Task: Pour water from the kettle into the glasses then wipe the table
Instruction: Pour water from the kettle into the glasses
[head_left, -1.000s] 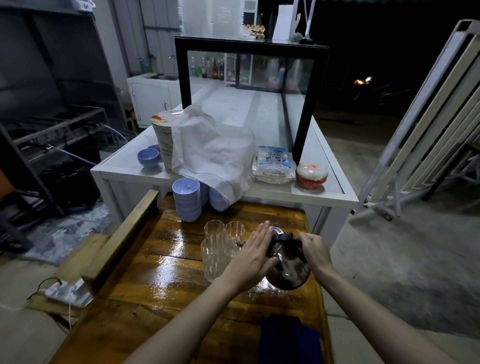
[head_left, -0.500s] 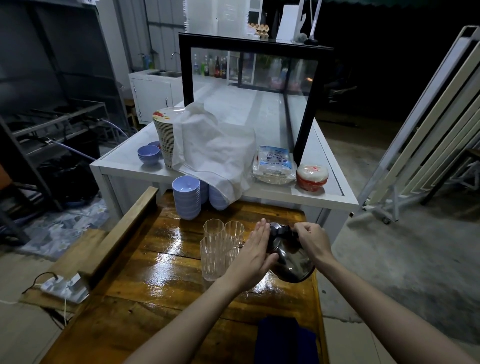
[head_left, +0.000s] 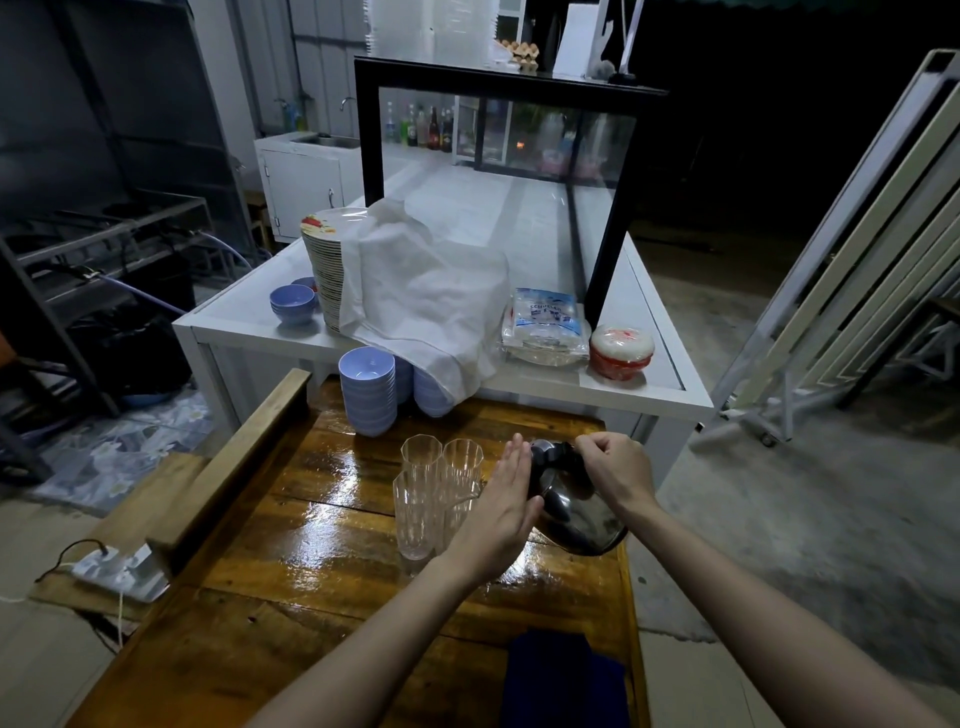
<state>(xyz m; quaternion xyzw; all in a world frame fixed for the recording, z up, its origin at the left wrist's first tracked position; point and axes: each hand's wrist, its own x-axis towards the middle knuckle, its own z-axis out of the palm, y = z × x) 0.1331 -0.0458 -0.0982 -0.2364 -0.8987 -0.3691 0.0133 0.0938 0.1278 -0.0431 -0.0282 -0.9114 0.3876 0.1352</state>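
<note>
Head view: the right hand (head_left: 618, 475) has its grip clamped on the black handle at the top of the dark metal kettle (head_left: 574, 512), fingers curled over it. The kettle is tilted, its spout side turned toward the left hand and the glasses, its rounded body hanging just below and to the right of the grip, over the right edge of the wet wooden worktop (head_left: 291, 545). The left hand (head_left: 501, 512) lies flat and open, fingers straight and together, its palm pressed against the kettle's side directly across from the right grip; it clasps nothing. Just beyond the left hand, on its far side from the kettle, stands a tight cluster of clear glasses (head_left: 436, 491), upright and touching one another; whether they hold any water cannot be told. Farther from the grip, at the back of the worktop, are stacks of blue bowls (head_left: 368, 389). Nearer the person, below the right forearm, a dark blue cloth (head_left: 563, 680) lies on the worktop's front right corner. Behind the worktop a white counter (head_left: 249, 327) carries a tall stack of plates (head_left: 327, 265) partly draped by a white cloth (head_left: 423, 301).
</note>
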